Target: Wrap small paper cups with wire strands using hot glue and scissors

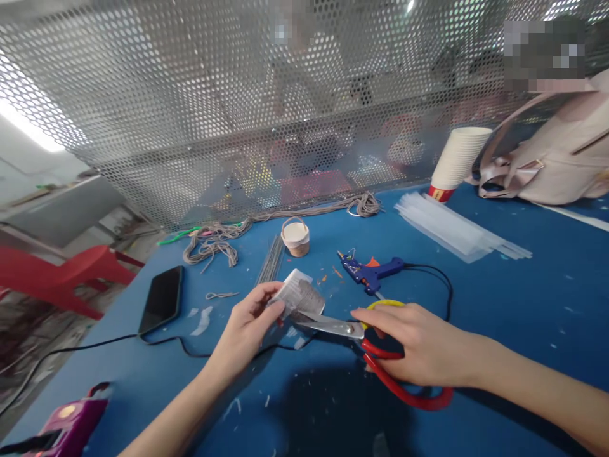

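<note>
My left hand is closed on a small cup tipped on its side, part of it covered in grey cord and part in white, mesh-like material. My right hand grips scissors with one yellow and one red handle loop. Their blades reach left to the cup's lower edge; whether they touch it I cannot tell. Just behind the cup stands a little basket with a white upper part, a brown base and a thin handle. A blue glue gun lies beyond my right hand.
Thin grey wires lie behind my left hand, near bundled grey cord. A phone rests at left. Stacked paper cups, translucent strips and a pale bag are at right. A perforated metal screen borders the table's back.
</note>
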A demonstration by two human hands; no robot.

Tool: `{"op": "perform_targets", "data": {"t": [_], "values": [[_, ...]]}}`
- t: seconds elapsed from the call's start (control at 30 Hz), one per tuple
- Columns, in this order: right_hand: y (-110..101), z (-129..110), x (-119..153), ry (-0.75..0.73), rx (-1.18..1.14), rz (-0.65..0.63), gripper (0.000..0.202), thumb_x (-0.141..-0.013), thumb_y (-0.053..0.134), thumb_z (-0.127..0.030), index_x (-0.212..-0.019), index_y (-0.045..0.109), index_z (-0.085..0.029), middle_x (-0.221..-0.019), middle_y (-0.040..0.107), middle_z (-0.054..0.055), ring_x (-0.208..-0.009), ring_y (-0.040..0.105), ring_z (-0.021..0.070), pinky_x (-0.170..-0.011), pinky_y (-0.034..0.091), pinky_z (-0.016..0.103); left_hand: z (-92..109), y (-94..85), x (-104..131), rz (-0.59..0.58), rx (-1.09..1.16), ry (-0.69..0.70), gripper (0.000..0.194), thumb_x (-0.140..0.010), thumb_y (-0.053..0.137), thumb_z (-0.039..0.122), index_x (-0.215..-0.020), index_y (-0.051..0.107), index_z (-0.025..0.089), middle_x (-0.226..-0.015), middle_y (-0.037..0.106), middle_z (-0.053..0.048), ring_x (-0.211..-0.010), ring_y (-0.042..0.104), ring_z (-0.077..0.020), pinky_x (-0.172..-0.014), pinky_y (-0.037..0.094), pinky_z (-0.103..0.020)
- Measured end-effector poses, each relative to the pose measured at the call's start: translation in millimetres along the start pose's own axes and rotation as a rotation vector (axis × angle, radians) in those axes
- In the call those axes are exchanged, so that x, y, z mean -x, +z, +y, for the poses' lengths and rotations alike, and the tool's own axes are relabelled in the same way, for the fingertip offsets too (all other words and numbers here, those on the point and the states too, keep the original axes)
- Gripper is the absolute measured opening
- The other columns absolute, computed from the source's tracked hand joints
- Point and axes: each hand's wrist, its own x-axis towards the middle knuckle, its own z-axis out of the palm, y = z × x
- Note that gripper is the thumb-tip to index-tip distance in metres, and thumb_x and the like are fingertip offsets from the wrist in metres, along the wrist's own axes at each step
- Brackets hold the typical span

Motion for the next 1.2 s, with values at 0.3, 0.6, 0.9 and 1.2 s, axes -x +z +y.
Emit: {"op": "perform_targets", "data": {"t": [0.3,0.6,0.9,1.2], "values": [[10,4,2,-0.015,0.019,0.04,0.045,-0.084,0.057,-0.027,-0.122,0.054,-0.005,-0.099,0.069,0.018,-0.088,0.068,0.0295,-0.069,0.058,0.041,1,2.4,1,0.027,0.068,0.003,0.023,-0.084,0.06,0.035,-0.099,0.066,0.019,-0.086,0.063,-0.001,-0.068,0.052,-0.0123,-0.061,0.046,-0.023],[14,2,5,-0.013,-0.013,0.044,0.045,-0.084,0.056,-0.025,-0.123,0.053,-0.003,-0.097,0.068,0.019,-0.087,0.066,0.0295,-0.068,0.056,0.043,-3,4.5,2,0.029,0.14,-0.019,0.021,-0.086,0.058,0.035,-0.099,0.067,0.021,-0.08,0.063,0.001,-0.063,0.053,-0.0102,-0.063,0.046,-0.023],[-6,-16,-8,0.531,-0.612,-0.162,0.046,-0.077,0.067,-0.034,-0.118,0.059,-0.016,-0.066,0.056,-0.003,-0.053,0.045,0.0086,-0.049,0.04,0.021,6,5.0,0,0.045,0.211,-0.053,0.03,-0.08,0.061,0.023,-0.11,0.059,0.02,-0.081,0.063,0.002,-0.06,0.061,-0.0104,-0.066,0.048,-0.026],[9,-19,-26,0.749,-1.312,0.178,0.054,-0.065,0.078,-0.042,-0.107,0.052,-0.019,-0.062,0.054,-0.006,-0.044,0.048,0.0076,-0.036,0.036,0.018,8,9.5,2,0.099,0.258,0.026,0.036,-0.076,0.066,0.022,-0.11,0.054,0.022,-0.083,0.064,0.003,-0.059,0.061,-0.0097,-0.058,0.052,-0.024]]}}
